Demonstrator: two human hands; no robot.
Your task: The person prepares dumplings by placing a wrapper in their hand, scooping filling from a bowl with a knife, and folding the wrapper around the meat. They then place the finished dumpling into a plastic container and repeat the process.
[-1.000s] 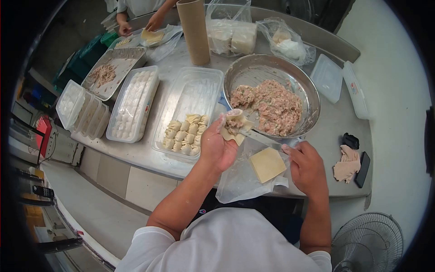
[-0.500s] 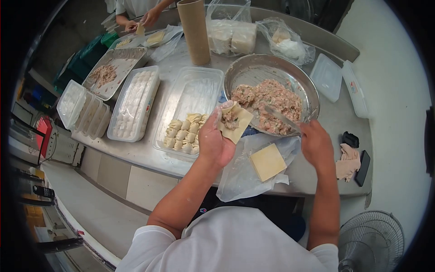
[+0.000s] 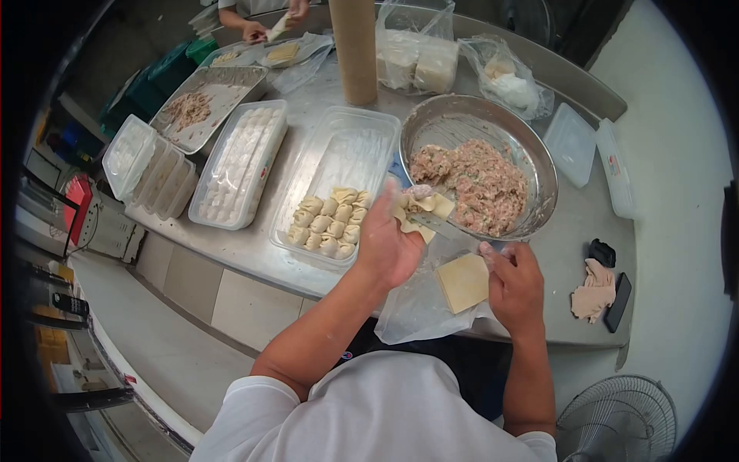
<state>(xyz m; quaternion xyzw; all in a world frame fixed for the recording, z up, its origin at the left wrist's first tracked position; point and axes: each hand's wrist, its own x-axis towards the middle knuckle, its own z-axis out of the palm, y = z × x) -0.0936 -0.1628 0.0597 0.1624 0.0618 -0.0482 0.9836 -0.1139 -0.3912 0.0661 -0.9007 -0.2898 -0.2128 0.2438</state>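
Note:
My left hand (image 3: 389,248) holds a thin square dumpling wrapper (image 3: 441,206) with some meat filling on it; the fingertips curl behind its far edge. In my right hand (image 3: 514,286) is a flat metal spatula (image 3: 440,225), its blade lying against the wrapper and filling. Just beyond stands a large round metal pan (image 3: 547,162) with a mound of minced meat filling (image 3: 493,189). Below the blade, a stack of square wrappers (image 3: 463,283) rests on a plastic sheet (image 3: 404,312). Several folded dumplings (image 3: 331,219) sit in the near end of a clear plastic tray (image 3: 366,127), left of my left hand.
Lidded containers (image 3: 242,162) of white pieces and a metal tray (image 3: 223,115) with meat stand left. A cardboard tube (image 3: 356,54) and plastic bags (image 3: 419,58) are behind. Another person's hands (image 3: 258,31) hold a wrapper. A phone (image 3: 618,302) lies right, near a fan (image 3: 620,416).
My right hand has moved left and down from beside the pan, bringing the spatula blade onto the wrapper. The wrapper is now partly folded around the filling. The view has shifted slightly.

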